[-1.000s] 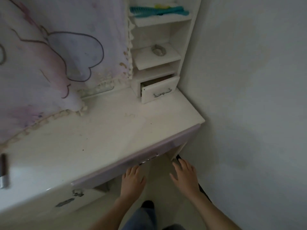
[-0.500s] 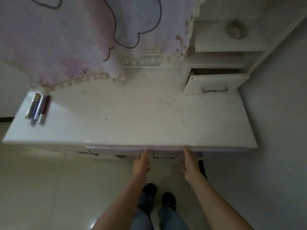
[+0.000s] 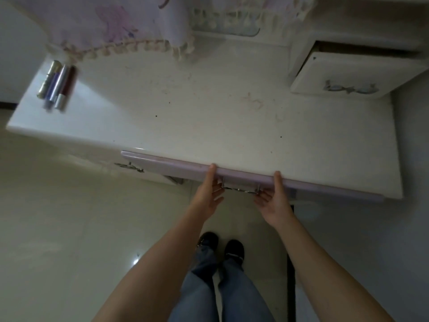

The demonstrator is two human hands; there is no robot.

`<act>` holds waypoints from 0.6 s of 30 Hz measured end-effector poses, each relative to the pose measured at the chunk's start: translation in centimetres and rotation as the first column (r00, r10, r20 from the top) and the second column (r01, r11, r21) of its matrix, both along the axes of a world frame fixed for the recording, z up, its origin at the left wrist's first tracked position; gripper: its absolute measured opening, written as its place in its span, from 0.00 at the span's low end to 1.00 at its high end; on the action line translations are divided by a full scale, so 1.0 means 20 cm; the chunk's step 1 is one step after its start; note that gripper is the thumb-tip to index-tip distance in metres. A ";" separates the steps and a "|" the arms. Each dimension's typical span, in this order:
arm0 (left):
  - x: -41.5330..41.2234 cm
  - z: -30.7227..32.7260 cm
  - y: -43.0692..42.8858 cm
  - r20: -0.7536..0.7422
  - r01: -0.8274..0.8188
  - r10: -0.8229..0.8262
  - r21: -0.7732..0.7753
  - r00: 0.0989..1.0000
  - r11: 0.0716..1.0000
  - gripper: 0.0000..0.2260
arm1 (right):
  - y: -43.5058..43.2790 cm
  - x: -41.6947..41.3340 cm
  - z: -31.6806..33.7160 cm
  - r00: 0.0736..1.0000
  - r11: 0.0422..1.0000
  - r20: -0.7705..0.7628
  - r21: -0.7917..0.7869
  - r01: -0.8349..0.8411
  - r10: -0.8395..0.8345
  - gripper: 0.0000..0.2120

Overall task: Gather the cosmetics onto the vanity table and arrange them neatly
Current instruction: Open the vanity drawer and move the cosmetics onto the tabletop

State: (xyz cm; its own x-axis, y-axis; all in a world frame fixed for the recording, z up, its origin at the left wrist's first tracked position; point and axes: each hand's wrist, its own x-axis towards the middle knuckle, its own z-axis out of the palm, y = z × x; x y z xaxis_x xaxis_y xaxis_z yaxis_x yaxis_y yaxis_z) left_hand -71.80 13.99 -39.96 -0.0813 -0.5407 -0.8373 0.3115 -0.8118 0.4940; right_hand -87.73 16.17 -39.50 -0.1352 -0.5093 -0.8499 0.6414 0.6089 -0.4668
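- Left hand (image 3: pixel 207 191) at the lilac drawer front (image 3: pixel 250 180), fingertip up on its top edge, other fingers curled toward the metal handle (image 3: pixel 240 188); grip loose, nothing clenched in it.
- Right hand (image 3: pixel 275 197) on the same drawer front, just to the right of the handle, palm turned inward, one finger laid up against the lilac edge; grip released, nothing held.
- Handle between the two hands, both touching or almost touching its ends; cannot tell whether any finger hooks behind it.
- Drawer front running along the near edge of the white surface (image 3: pixel 209 117), flush or nearly flush with it.
- Second small handle (image 3: pixel 128 166) lower on the cabinet to the left, apart from both hands.
- Cosmetics (image 3: pixel 56 86) at the far left corner of the surface, well apart from the hands: four slim tubes lying side by side and touching, a gold one, a purple one, a silver one and a dark red one with a silver cap, all pointing the same way.
- Rest of the surface bare apart from specks and faint smudges.
- Small white drawer (image 3: pixel 348 75) at the back right, pulled partly open, with a metal handle on its front.
- Pale lilac cloth (image 3: pixel 120 26) with a fringed hem hanging over the back of the surface, its fringe near the tubes.
- Below, blue trousers (image 3: pixel 222 287) and dark shoes (image 3: pixel 220 247) on a glossy cream floor (image 3: pixel 69 228).
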 end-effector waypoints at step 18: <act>-0.02 -0.02 0.21 0.213 -0.070 0.071 -0.014 0.975 0.997 0.26 | 0.20 0.10 0.03 0.991 0.998 -0.131 0.055 0.039 -0.032 0.18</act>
State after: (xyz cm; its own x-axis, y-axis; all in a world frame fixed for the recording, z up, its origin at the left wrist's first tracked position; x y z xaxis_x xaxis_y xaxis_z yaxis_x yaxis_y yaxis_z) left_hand -72.23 18.20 -40.39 0.1371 -0.5440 -0.8278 0.2549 -0.7881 0.5602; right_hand -85.67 20.26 -38.87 -0.2634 -0.4530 -0.8517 0.5991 0.6152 -0.5125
